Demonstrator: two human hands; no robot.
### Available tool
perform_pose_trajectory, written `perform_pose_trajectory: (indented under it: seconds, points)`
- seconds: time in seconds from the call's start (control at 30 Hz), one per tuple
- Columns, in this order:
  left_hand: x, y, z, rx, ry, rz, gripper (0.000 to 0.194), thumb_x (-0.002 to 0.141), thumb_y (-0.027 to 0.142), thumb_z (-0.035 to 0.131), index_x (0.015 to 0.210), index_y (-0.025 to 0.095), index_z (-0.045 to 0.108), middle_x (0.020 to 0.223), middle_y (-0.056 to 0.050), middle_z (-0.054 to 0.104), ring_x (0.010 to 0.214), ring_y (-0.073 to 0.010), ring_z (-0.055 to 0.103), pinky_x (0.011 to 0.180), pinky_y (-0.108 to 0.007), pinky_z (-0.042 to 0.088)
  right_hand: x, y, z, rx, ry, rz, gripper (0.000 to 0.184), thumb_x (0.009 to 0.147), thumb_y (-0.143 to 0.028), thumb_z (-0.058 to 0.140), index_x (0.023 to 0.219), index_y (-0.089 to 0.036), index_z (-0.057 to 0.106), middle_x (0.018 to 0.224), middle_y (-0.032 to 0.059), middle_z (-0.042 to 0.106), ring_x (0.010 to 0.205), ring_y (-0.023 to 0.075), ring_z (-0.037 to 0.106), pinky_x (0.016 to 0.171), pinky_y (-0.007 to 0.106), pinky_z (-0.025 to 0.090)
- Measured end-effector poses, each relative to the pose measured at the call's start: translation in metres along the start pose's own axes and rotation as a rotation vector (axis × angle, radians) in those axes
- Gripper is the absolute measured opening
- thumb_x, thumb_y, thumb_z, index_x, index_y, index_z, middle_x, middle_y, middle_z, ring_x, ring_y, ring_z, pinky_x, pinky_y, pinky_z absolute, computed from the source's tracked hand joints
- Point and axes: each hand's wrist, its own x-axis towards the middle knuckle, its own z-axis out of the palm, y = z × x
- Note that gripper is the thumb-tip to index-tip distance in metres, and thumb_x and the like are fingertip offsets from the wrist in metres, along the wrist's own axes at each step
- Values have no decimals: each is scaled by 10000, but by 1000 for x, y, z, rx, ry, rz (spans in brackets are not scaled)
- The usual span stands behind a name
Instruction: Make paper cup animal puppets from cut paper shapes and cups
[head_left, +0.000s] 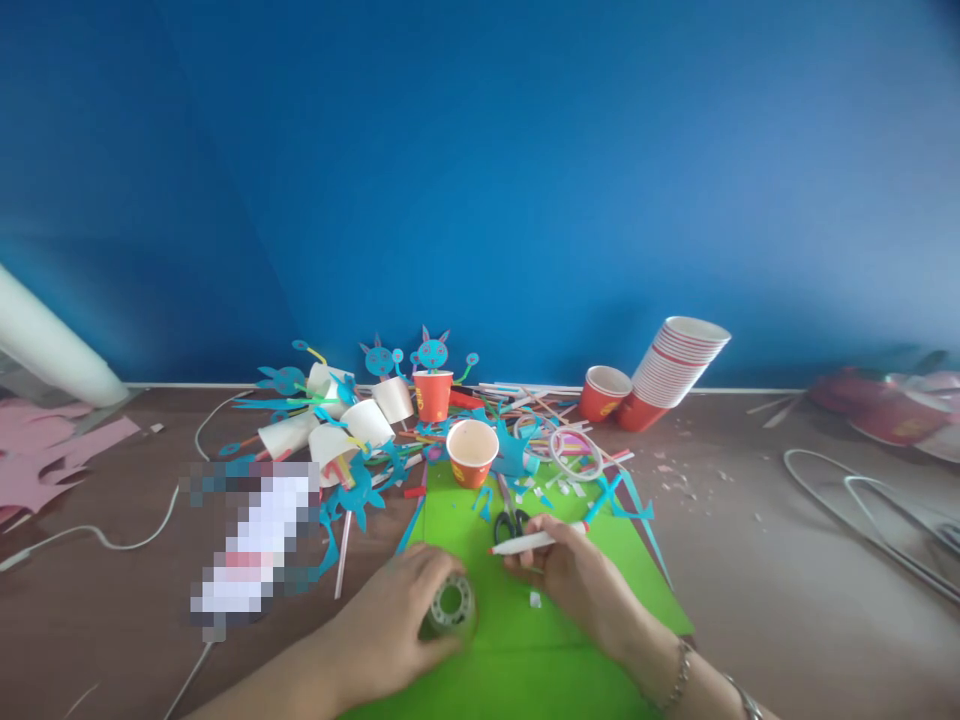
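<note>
My left hand (pixel 397 605) is wrapped around a roll of tape (pixel 466 604) with a grey core, low over a green sheet (pixel 525 650). Between the fingers of my right hand (pixel 574 580) lies a white marker (pixel 525 543) with red ends, held nearly level and pointing left. Just behind the marker, black-handled scissors (pixel 508 528) rest on the sheet, blades away from me. A red paper cup (pixel 474 468) stands upright at the sheet's far edge, its pale inside showing. Small blue and white paper scraps lie around the scissors.
Finished-looking cups with blue paper faces (pixel 433 353) and tipped white cups (pixel 367 423) crowd the back left. A leaning cup stack (pixel 675 370) stands back right beside a single red cup (pixel 604 393). Pink paper (pixel 52 450) lies left; a cable (pixel 862 520) loops right.
</note>
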Motion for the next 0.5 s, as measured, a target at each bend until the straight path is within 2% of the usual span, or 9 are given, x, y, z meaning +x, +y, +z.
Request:
perform_pose_trajectory:
  seconds: [0.1,0.17,0.37,0.5]
  points:
    - [-1,-1,-1,-144,159,-130,514,718,187,718,1164,241,469,1166,-61,595,1093,-237,556,950,-366,445,2,-5,1,-19,67,-79,258,761,-435,697,737,-180,658,599,1,648,740,208,640,877,395,439]
    - [1,2,2,-186,202,-140,550,717,166,700,1198,247,445,1213,-65,574,1137,-240,537,991,-378,420,2,-8,1,-5,87,-92,243,737,-413,719,731,-178,656,604,2,651,749,211,641,888,406,441]
    - [18,21,25,-157,62,-2,640,682,135,741,1239,241,444,1291,-80,529,1228,-261,474,1054,-412,382,3,-8,-2,60,92,-91,216,723,-380,734,731,-181,650,615,-8,648,746,195,633,903,404,452]
    - [29,19,37,-107,59,41,656,695,134,736,1263,243,428,1301,-82,529,1239,-266,461,1072,-438,364,4,-4,-7,88,77,-91,204,749,-378,713,746,-181,660,601,-10,648,710,177,627,871,374,467]
